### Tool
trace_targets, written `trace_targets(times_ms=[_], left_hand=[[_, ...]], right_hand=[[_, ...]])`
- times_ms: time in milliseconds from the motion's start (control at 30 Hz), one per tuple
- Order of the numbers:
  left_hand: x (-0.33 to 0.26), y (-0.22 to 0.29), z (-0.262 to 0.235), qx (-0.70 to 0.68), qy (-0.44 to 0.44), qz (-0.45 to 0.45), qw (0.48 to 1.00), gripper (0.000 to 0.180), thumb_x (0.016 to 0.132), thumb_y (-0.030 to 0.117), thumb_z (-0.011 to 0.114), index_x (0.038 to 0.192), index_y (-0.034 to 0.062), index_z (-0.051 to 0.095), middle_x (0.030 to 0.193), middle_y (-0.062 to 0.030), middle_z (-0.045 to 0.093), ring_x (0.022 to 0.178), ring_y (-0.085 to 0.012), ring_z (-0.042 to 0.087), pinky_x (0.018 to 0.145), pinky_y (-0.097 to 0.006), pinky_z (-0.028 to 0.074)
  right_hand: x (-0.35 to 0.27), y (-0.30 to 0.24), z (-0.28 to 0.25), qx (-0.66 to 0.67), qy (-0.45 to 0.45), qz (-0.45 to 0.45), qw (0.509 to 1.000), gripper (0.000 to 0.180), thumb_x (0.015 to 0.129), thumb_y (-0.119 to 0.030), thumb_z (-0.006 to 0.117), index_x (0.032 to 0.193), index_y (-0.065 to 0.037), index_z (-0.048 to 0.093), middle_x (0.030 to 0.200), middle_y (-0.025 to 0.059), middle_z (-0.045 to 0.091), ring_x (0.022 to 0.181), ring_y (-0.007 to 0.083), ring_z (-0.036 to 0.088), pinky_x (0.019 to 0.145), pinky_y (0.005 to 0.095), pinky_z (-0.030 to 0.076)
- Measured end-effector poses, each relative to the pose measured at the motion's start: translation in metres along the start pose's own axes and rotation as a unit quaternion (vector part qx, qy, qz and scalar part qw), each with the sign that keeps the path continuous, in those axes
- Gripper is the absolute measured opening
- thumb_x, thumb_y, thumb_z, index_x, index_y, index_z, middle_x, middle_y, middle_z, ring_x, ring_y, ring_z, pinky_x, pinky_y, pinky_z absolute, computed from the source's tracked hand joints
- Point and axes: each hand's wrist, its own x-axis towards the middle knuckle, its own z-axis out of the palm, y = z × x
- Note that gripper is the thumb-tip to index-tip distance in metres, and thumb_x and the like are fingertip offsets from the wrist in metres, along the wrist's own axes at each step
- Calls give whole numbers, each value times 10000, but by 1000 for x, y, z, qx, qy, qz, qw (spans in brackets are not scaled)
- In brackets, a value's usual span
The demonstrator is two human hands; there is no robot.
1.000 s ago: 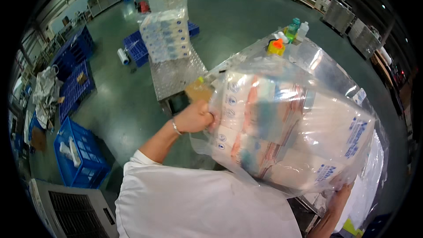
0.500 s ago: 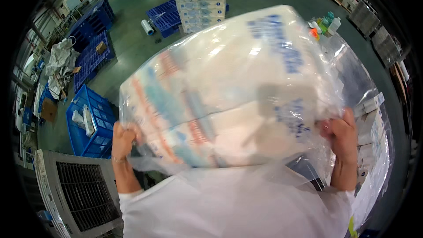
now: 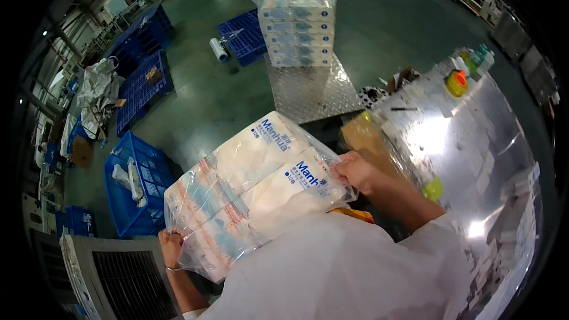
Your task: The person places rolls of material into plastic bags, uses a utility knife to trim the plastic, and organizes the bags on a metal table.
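Observation:
In front of my body I hold a large clear plastic bag of white paper packs [image 3: 261, 184] with blue print and orange and light-blue bands. It tilts, its far right end higher in view than its near left end. My left hand [image 3: 170, 246] is closed on the bag's near left edge. On its right edge, my right hand [image 3: 355, 173] grips the loose plastic, fingers curled. Further ahead stands a stack of similar bagged packs [image 3: 299, 32] on a patterned metal plate [image 3: 311, 89].
A shiny metal table [image 3: 435, 104] at the right bears a yellow-orange tape roll [image 3: 457, 84] and bottles [image 3: 479, 59]. Blue crate [image 3: 139, 195] and grey louvred unit [image 3: 127, 278] stand at the left. Blue pallets [image 3: 145, 89], a film roll [image 3: 218, 49] and a cardboard box [image 3: 376, 148] lie beyond.
The bag has come down from high across the view to a lower place close to my body. Both hands keep their hold. More of the metal table and plate shows.

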Motion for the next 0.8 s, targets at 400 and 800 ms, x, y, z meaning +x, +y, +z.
trace_targets(times_ms=[400,800], left_hand=[[210,106,155,-79,0,182,980,166,606,30,362,501,0,487,460,-20,449,402,-106,405,352,-242,300],[482,268,400,-53,-347,438,828,147,639,39,413,550,15,528,481,-29,460,417,-110,411,384,-268,295]], right_hand=[[178,-80,-112,-66,81,-182,978,221,730,-121,481,557,14,510,511,58,462,479,141,413,464,291,329],[246,-137,-127,203,533,-102,815,128,691,-46,477,565,-61,494,563,7,464,491,98,406,449,245,307]])
